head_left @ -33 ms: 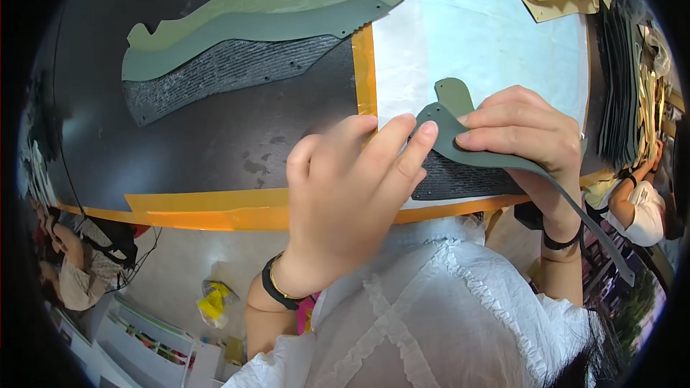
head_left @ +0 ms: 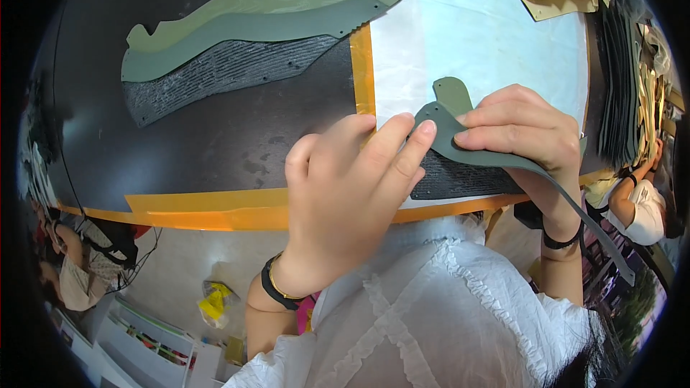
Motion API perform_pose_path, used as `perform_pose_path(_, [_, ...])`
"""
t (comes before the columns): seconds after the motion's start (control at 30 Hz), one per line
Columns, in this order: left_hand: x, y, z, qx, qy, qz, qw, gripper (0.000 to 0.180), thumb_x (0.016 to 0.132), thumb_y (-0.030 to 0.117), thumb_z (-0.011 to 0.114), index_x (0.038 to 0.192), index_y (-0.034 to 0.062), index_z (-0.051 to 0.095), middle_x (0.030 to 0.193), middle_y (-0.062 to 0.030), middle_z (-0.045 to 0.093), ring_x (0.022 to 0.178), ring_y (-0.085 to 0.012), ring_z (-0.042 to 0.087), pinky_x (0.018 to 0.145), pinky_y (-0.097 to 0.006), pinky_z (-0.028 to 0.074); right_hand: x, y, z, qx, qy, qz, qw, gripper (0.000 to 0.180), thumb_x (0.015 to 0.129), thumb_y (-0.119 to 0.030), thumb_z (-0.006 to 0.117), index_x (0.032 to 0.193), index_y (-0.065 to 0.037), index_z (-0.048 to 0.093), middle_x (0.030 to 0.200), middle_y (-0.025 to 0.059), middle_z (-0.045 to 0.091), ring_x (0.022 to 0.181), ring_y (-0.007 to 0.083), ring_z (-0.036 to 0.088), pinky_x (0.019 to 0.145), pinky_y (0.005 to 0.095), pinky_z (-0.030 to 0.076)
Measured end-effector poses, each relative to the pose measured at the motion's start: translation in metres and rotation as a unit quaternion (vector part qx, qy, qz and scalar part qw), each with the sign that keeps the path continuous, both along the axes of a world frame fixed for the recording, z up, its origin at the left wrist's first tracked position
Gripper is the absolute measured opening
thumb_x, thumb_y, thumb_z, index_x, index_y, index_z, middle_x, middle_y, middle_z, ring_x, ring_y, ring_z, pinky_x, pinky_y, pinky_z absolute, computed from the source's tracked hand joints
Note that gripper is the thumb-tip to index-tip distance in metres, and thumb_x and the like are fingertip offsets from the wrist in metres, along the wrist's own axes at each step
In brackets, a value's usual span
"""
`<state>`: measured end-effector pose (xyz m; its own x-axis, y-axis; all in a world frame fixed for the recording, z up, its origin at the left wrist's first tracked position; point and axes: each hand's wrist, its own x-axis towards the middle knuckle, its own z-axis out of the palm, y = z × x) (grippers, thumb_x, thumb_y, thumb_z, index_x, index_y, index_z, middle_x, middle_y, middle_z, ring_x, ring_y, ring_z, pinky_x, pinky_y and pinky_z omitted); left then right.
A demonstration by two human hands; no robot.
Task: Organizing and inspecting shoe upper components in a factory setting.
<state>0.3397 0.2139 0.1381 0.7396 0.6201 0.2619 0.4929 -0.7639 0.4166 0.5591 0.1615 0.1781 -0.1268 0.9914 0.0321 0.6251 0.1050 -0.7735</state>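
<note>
- L hand: fingertips pressed on edge of green cut piece, fingers close together.
- R hand: pinching same piece from right side.
- Piece lies over dark textured piece on pale sheet, near table front edge w/ orange tape.
- Matching layered pieces lie well apart, upper left.
</note>
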Motion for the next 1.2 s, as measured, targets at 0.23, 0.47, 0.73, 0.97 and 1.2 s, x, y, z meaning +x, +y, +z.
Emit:
perform_pose_path(0.23, [0.003,-0.008,0.007,0.039,0.064,-0.02,0.997,0.035,0.081,0.021,0.069,0.115,0.0141,0.07,0.13,0.007,0.059,0.113,-0.0192,0.052,0.089,-0.033,0.034,0.003,-0.007,-0.004,0.022,-0.004,-0.002,1.0,0.026,0.072,-0.016,0.068,0.092,0.0,0.072,0.091,0.0123,0.07,0.084,0.0279,0.064,0.075,0.0338,0.051])
perform_pose_path(0.47, [0.011,-0.005,0.037,0.045,0.169,-0.054,0.983,0.041,0.086,0.016,0.066,0.126,0.0101,0.062,0.136,0.0046,0.056,0.122,-0.0199,0.049,0.096,-0.034,0.029,0.01,-0.024,-0.015,0.166,0.009,0.021,0.986,0.027,0.075,-0.018,0.068,0.099,-0.006,0.07,0.092,0.0083,0.062,0.092,0.0265,0.057,0.083,0.0353,0.046])
perform_pose_path(0.73, [0.012,-0.012,0.038,0.084,0.205,-0.052,0.974,0.045,0.087,0.008,0.062,0.132,0.0098,0.058,0.138,0.0006,0.055,0.124,-0.022,0.048,0.102,-0.036,0.03,0.039,-0.096,0.01,0.103,0.189,-0.161,0.963,0.018,0.078,-0.021,0.078,0.089,-0.008,0.07,0.08,0.001,0.065,0.075,0.0123,0.056,0.07,0.0263,0.044])
perform_pose_path(0.97, [0.013,-0.013,0.042,0.091,0.225,-0.059,0.968,0.043,0.092,0.004,0.056,0.134,0.0099,0.055,0.139,-0.0018,0.055,0.127,-0.0231,0.047,0.105,-0.036,0.03,0.053,-0.133,0.006,0.01,0.322,-0.341,0.883,0.022,0.086,-0.01,0.07,0.107,-0.002,0.07,0.091,0.0043,0.068,0.079,0.0084,0.063,0.068,0.0217,0.05])
perform_pose_path(1.2, [0.011,-0.004,0.047,0.066,0.204,-0.098,0.972,0.045,0.086,-0.002,0.056,0.13,0.0073,0.057,0.136,-0.0029,0.055,0.125,-0.0233,0.048,0.104,-0.038,0.027,0.067,-0.149,-0.019,0.0,0.178,-0.36,0.916,0.017,0.088,-0.011,0.069,0.104,-0.005,0.073,0.084,0.0042,0.064,0.079,0.0117,0.065,0.07,0.0209,0.05])
